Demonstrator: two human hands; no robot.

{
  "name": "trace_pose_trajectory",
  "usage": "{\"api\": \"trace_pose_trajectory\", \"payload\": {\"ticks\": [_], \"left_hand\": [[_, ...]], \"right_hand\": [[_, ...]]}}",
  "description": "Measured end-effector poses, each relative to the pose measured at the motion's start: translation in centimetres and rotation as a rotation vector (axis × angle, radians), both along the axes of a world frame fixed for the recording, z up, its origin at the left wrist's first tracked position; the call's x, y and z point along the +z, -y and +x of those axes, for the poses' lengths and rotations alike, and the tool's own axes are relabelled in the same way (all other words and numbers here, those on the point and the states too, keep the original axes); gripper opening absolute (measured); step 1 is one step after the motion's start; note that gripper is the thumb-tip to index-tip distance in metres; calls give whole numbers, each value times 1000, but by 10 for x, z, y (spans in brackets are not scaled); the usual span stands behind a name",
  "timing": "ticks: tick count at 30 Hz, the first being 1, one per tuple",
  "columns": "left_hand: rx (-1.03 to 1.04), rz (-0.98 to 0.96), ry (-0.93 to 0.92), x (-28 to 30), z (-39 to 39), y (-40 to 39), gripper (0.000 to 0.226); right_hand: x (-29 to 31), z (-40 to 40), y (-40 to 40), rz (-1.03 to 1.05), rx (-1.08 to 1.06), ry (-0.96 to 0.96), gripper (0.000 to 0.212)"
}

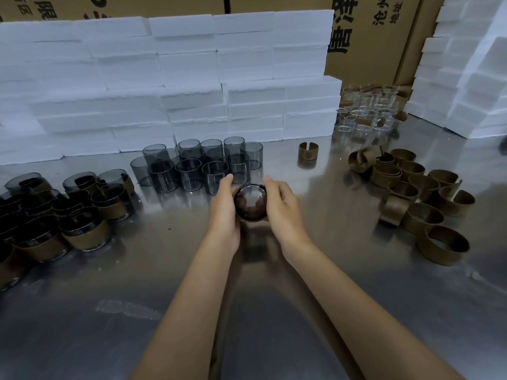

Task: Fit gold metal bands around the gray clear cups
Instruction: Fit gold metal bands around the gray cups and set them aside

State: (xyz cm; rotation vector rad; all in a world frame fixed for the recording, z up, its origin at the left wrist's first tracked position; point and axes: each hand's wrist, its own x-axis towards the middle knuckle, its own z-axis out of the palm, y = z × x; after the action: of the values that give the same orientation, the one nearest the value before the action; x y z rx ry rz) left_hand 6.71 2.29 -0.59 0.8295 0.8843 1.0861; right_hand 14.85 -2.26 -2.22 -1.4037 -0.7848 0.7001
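Right now both hands meet above the middle of the table (274, 311), with one gray cup (250, 202) between them. The left hand (223, 215) curls round the cup's left side, its fingers (227, 179) reaching over the far edge. The right hand (282, 207) wraps the right side, thumb up by the rim. The cup lies tipped toward the camera, so that a round end faces the lens; it looks brownish through the glass, and whether a band already sits on it cannot be told.

Just beyond the hands stands a cluster of bare cups (197, 165), upright, packed close and touching one another. To the left, along the table's edge, is a group of banded cups (82, 231), each with a gold band round its lower part. To the right lies a heap of loose bands (422, 196), split rings, some standing on edge and some tipped over. One single band (307, 152) stands apart from that heap, near the foam, its gap facing up and away.

Behind the bare cups rises a wall of white foam blocks (164, 86), stacked in rows. More foam (472, 78) is piled at the far right. Between the two stacks, at the back of the table, sits a group of clear glasses (367, 113). Cardboard boxes (378, 37) with printed characters stand behind everything. The table's metal top reflects the forearms and the cups.
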Motion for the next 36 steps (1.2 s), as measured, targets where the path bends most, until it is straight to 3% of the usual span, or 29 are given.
{"api": "trace_pose_trajectory", "payload": {"ticks": [3,6,8,17,20,23,29,32,36], "left_hand": [[-73,-37,69,2,-5,2,29],[-183,-36,17,5,0,14,25],[-214,-21,-30,5,5,20,26],[-166,51,-28,4,8,22,50],[-137,49,-14,5,11,22,38],[-116,66,-13,3,12,21,42],[-139,61,-49,4,9,20,46],[-143,87,-77,6,6,17,64],[-111,198,-159,10,7,19,64]], "right_hand": [[10,2,3,-67,90,-262,50],[16,11,9,-62,124,-522,48],[16,12,9,-64,76,-590,41],[14,11,9,1,46,-646,26],[14,13,8,36,54,-641,37],[15,15,9,46,66,-619,59],[23,15,14,-2,111,-663,40],[28,17,17,-28,181,-677,50],[30,17,16,13,161,-569,54]]}}
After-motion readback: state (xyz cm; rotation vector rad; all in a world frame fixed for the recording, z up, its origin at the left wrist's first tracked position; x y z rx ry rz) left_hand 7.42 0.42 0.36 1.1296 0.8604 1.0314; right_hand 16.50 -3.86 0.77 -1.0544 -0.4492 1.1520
